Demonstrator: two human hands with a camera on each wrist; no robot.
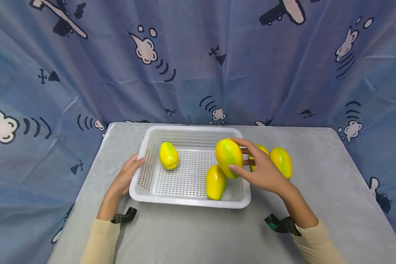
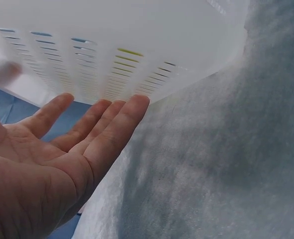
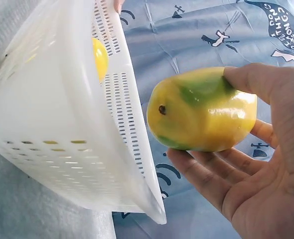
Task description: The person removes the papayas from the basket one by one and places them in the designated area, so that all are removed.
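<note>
A white perforated plastic basket (image 1: 189, 203) sits on the table, holding one mango (image 1: 169, 156) at its left and another mango (image 1: 215, 182) at its right. My left hand (image 1: 125, 177) grips the basket's left side, thumb over the rim and fingers (image 2: 118, 130) against the outer wall. Over the basket's right end, my right hand (image 1: 263, 169) holds a yellow-green mango (image 1: 228, 157) between thumb and fingertips. The right wrist view shows this held mango (image 3: 202, 109) with a dark stem spot, just outside the basket wall in that view.
To the right of the basket, two more mangoes lie on the grey table: one mango (image 1: 281, 162) in plain sight, the other mango (image 1: 262, 149) partly behind my right hand. A blue patterned curtain (image 1: 184, 88) hangs along the table's back edge.
</note>
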